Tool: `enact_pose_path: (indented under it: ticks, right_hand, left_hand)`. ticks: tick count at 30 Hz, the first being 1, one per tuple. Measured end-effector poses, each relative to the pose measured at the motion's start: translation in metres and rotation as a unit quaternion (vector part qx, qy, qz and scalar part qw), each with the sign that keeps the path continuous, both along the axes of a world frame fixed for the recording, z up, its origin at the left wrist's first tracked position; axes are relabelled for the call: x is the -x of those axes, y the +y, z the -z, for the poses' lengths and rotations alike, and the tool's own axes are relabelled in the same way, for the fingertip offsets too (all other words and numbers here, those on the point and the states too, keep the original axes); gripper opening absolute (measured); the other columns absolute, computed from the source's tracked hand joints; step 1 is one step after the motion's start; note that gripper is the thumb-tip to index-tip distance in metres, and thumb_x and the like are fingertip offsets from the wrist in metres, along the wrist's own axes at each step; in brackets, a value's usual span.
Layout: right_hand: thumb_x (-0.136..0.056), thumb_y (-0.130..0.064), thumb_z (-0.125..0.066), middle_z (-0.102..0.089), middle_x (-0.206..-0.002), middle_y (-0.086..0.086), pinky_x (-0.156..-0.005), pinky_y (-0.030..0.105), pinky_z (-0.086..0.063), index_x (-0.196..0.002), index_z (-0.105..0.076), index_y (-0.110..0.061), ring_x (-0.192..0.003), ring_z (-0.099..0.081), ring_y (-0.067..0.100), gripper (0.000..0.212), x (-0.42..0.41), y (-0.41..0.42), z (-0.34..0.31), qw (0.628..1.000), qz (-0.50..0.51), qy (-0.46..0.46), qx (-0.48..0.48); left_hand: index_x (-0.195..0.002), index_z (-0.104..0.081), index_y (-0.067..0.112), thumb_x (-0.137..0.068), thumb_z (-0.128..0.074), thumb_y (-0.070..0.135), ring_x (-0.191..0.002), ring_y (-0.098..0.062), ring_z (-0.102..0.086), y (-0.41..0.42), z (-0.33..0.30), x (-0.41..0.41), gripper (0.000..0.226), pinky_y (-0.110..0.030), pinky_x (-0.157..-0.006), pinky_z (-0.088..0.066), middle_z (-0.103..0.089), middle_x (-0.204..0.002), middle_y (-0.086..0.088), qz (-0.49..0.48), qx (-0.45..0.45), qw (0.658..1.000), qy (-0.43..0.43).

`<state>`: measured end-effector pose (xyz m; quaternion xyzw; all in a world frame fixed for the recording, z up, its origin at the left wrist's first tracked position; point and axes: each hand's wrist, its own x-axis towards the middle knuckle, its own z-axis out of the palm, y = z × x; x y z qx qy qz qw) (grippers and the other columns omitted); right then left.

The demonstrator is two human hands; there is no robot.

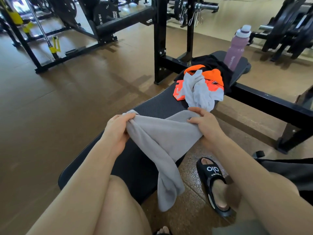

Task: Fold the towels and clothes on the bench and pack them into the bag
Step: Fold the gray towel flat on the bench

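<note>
— What are the hands doing?
— The left hand (pixel 116 128) and right hand (pixel 205 125) are each pinching an upper corner of the grey towel (pixel 160 141), fingers curled into the cloth.
— Which way is it running?
— Its top edge is stretching across between them above the worktop (pixel 152 102); its length is hanging down over the worktop's right edge, toward the floor.

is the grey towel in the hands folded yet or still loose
Still loose. The grey towel is bunched between the left hand and right hand, with one end hanging off the bench edge.
</note>
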<state>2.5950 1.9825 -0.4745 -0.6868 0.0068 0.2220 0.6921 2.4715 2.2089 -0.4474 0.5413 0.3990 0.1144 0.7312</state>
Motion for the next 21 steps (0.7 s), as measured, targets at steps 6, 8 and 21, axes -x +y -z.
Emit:
enact_pose_path:
  ticks: [6, 8, 21]
  right_hand:
    - [-0.091, -0.003, -0.058, -0.058, -0.129, 0.004, -0.095, 0.052, -0.056, -0.105, -0.069, -0.038, -0.113, -0.062, 0.032, 0.039, -0.018, -0.002, -0.033, 0.999, 0.028, -0.038, -0.018]
    - [-0.091, -0.004, -0.058, -0.063, -0.125, 0.003, -0.093, 0.052, -0.057, -0.106, -0.07, -0.038, -0.11, -0.065, 0.031, 0.039, -0.017, 0.0, -0.044, 0.998, 0.027, -0.042, -0.032]
    - [-0.09, 0.0, -0.06, -0.068, -0.124, 0.005, -0.081, 0.037, -0.059, -0.123, -0.067, -0.035, -0.106, -0.069, 0.026, 0.048, 0.0, -0.027, -0.041, 0.997, -0.034, -0.054, -0.03]
  left_hand:
    - [-0.101, -0.055, 0.009, -0.08, -0.069, 0.015, -0.089, -0.02, -0.058, -0.008, 0.002, 0.002, 0.027, -0.043, -0.087, -0.057, -0.058, -0.1, -0.007, 0.022, -0.144, 0.987, 0.074]
    - [-0.1, -0.05, 0.015, -0.074, -0.067, 0.01, -0.092, -0.019, -0.055, -0.009, 0.002, 0.003, 0.031, -0.046, -0.091, -0.057, -0.055, -0.101, -0.003, 0.035, -0.199, 0.973, 0.112]
    - [-0.105, -0.064, 0.008, -0.076, -0.073, 0.022, -0.101, -0.025, -0.063, -0.008, 0.012, 0.002, 0.033, -0.038, -0.081, -0.053, -0.066, -0.108, -0.009, 0.115, -0.163, 0.967, 0.156]
